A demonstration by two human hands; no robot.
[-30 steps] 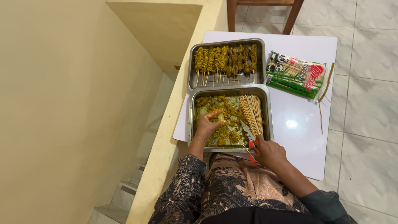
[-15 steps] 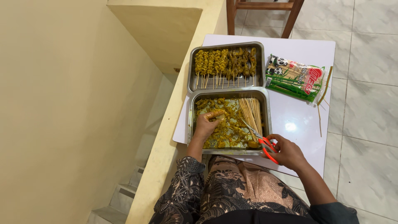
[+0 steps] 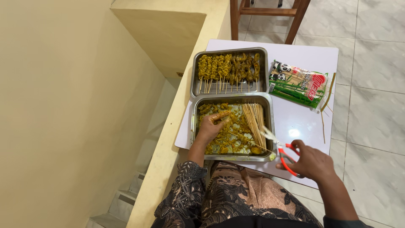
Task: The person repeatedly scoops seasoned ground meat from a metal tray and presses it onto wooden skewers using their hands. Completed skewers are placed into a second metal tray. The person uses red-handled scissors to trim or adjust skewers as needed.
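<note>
Well, the white tabletop (image 3: 295, 122) carries everything, with two steel trays on it. The near tray (image 3: 270, 126) sits right under both hands; the far tray (image 3: 263, 71), beyond the fingertips, holds a row of finished yellow skewers (image 3: 228, 69). To the right of that one, well past the right hand, lies a green packet of bamboo sticks (image 3: 297, 84).

In the near tray, marinated meat pieces (image 3: 230, 135) fill the left part, and a bundle of bare sticks (image 3: 254, 120) lies along its right side, long axis running away from the person. The left hand (image 3: 211, 126) is down in the meat, fingers curled around a piece, so it is nearer. The right hand (image 3: 310, 162) is off the tray's right corner, closed through the red handles of a pair of scissors (image 3: 280, 150), whose blades point back toward the sticks.
</note>
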